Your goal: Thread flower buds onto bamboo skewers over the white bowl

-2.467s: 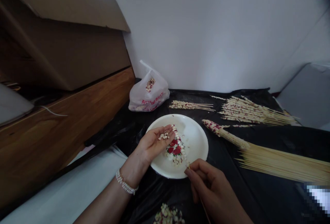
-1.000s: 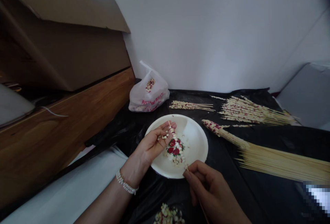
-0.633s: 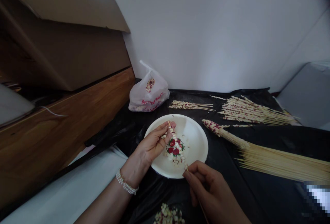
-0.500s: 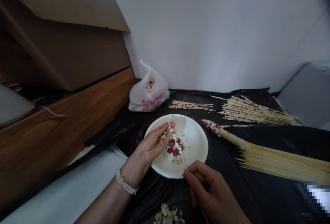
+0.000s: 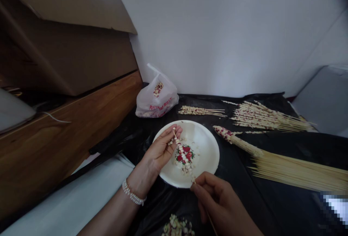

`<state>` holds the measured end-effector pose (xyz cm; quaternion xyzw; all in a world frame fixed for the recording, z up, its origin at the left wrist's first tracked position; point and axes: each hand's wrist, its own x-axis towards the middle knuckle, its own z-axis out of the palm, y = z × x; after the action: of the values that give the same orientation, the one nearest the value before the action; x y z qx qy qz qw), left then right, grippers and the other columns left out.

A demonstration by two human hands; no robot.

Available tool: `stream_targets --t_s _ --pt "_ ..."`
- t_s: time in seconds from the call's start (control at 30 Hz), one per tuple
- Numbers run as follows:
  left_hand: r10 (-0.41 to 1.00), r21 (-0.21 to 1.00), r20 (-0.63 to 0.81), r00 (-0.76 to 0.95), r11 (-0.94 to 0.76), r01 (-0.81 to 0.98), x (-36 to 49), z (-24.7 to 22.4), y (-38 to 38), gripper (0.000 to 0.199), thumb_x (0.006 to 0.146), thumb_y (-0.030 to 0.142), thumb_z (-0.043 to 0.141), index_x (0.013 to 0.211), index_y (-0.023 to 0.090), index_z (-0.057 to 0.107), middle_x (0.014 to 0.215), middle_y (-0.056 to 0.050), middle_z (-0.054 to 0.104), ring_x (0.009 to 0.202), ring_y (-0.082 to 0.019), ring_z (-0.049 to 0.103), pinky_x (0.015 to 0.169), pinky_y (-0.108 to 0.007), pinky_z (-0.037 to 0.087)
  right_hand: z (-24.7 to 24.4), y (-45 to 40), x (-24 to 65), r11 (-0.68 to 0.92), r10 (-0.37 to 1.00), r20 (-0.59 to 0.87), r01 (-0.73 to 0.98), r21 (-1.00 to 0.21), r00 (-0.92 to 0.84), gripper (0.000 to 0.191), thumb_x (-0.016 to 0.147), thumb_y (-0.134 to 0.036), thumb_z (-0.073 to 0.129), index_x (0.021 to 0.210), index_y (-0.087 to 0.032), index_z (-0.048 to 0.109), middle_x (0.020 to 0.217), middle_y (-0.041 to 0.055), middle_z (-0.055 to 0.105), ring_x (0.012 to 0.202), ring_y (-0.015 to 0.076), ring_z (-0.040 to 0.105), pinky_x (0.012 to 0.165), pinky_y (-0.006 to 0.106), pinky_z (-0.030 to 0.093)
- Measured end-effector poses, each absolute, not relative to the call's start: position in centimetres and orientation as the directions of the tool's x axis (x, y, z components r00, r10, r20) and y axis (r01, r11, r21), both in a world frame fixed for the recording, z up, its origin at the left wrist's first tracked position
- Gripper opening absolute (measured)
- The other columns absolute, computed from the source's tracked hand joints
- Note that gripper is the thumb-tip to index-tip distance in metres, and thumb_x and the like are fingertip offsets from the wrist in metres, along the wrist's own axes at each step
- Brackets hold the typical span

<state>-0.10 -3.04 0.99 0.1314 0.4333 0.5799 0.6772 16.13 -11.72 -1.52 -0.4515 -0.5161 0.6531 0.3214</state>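
Note:
My right hand [image 5: 217, 198] pinches a thin bamboo skewer [image 5: 209, 218], which slants up to the left over the bowl. Pale corn kernels, a few of them reddish, are threaded in a row [image 5: 182, 152] along its upper part. Over the bowl's left side, my left hand [image 5: 159, 150] is curled around loose kernels [image 5: 170, 142], with thumb and fingers at the skewer's tip. One kernel [image 5: 174, 129] sits at that tip. Below both hands is a white bowl [image 5: 208, 138] with a red flower print; loose kernels lie on its bottom.
Behind the bowl stands a white plastic bag [image 5: 160, 102]. Threaded skewers [image 5: 193, 110] lie beside it, and a larger pile [image 5: 252, 116] lies right. A corn cob [image 5: 241, 143] and bare skewers [image 5: 299, 167] rest on black plastic sheeting [image 5: 236, 160]. More kernels [image 5: 178, 226] are heaped in front.
The skewer's tip has shifted left and slightly up, and a kernel now shows at it. My right hand has moved slightly left and down.

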Motion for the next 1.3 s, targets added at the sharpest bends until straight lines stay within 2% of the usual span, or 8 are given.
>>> stream_targets --t_s 0.1,0.4,0.87,1.3 --pt "0.902 0.648 -0.430 -0.040 0.278 -0.709 -0.1 0.4 -2.5 0.022 0.082 0.000 0.059 0.096 0.012 0.070 0.097 -0.007 0.072 0.075 -0.009 0.068 0.058 -0.012 0.052 -1.5 -11.7 16.1 -0.282 0.886 -0.270 0.025 -0.959 -0.377 0.038 0.080 -0.057 0.057 0.069 -0.021 0.048 0.044 -0.0062 0.044 0.042 0.0085 0.036 0.045 0.023 0.029" --pt "0.907 0.633 -0.420 -0.028 0.271 -0.725 -0.2 0.2 -2.7 0.021 0.082 -0.002 0.058 0.094 0.011 0.070 0.089 -0.006 0.072 0.068 -0.009 0.067 0.060 -0.014 0.054 -1.4 -11.7 16.2 -0.295 0.886 -0.279 0.015 -0.955 -0.372 0.040 0.078 -0.058 0.058 0.068 -0.020 0.049 0.044 -0.0067 0.045 0.041 0.0079 0.037 0.044 0.022 0.027" --pt "0.935 0.667 -0.352 -0.042 0.219 -0.712 -0.3 -0.6 -2.5 0.017 0.084 0.001 0.059 0.095 0.010 0.070 0.090 -0.009 0.073 0.073 -0.011 0.069 0.061 -0.015 0.055 -1.2 -11.5 16.1 -0.352 0.868 -0.319 -0.021 -0.936 -0.380 0.040 0.077 -0.058 0.062 0.068 -0.020 0.051 0.040 -0.0083 0.046 0.036 0.0061 0.033 0.042 0.020 0.026" --pt "0.924 0.700 -0.379 -0.051 0.250 -0.669 -0.2 -0.3 -2.7 0.021 0.082 0.001 0.061 0.098 0.009 0.070 0.094 -0.011 0.073 0.077 -0.012 0.069 0.065 -0.015 0.056 -1.3 -11.5 16.1 -0.336 0.879 -0.317 0.011 -0.942 -0.357 0.037 0.080 -0.055 0.057 0.069 -0.020 0.050 0.041 -0.0081 0.044 0.039 0.0068 0.032 0.044 0.021 0.025"
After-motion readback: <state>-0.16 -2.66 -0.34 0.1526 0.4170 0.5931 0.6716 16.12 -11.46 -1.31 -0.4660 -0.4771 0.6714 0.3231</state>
